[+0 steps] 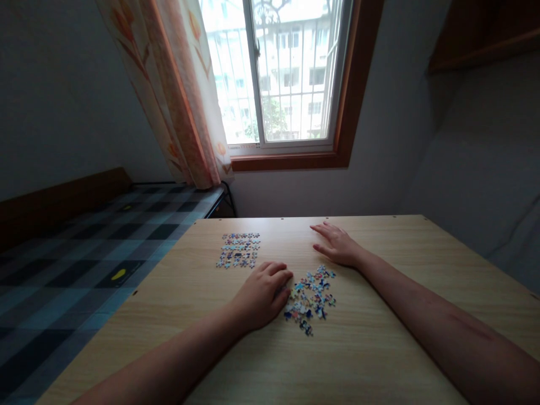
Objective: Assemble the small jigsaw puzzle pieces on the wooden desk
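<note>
Loose jigsaw puzzle pieces [314,291] lie in a scattered heap near the middle of the wooden table [363,349]. At the heap's left edge rests my left hand [264,295], its fingers curled towards the thumb; whatever may be between them is too small and shaded to name. Beyond the heap, my right hand [335,244] lies palm down on the tabletop, fingers stretched out and thumb apart, holding nothing. Ahead of my left hand, more puzzle pieces [238,247] are laid out in rows, and I cannot tell whether they interlock.
To the left stands a bed [169,230] with a checked cover, close along the table's edge. A flowered curtain [181,95] hangs beside the barred window [291,84] behind the table. A wooden shelf [485,50] juts from the wall at upper right.
</note>
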A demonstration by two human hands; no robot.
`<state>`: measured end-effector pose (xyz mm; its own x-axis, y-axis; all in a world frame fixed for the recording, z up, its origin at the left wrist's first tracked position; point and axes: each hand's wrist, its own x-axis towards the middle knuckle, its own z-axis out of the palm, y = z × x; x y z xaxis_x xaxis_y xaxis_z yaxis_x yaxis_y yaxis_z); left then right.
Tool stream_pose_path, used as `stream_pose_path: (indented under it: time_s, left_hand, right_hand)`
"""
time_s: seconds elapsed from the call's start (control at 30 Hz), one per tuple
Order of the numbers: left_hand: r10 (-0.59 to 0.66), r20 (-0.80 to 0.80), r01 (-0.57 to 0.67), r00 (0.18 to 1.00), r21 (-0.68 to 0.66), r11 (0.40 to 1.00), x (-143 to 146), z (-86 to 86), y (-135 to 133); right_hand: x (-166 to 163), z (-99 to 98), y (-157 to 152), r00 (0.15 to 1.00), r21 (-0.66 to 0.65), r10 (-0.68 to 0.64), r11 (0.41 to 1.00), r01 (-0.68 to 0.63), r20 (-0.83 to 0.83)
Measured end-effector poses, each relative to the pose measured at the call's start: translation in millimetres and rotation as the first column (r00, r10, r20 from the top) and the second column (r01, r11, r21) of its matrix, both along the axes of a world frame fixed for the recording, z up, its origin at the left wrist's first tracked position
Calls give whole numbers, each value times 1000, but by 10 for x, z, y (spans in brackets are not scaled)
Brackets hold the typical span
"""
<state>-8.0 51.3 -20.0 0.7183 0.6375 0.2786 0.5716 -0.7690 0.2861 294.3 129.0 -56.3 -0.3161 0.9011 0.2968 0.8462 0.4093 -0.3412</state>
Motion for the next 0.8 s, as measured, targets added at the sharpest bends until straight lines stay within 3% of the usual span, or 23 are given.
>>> stream_pose_path:
  time_s: [0.37, 0.8]
  left_hand:
    - [-3, 7, 3, 1000, 3, 1000, 8, 16, -7]
    - [-5, 6, 5, 1000, 4, 1000, 8, 19, 3]
  right_hand:
    - [-14, 73, -61, 977, 9, 206, 979, -205, -62]
    - [-36, 107, -74, 974, 17, 227, 974, -227, 7]
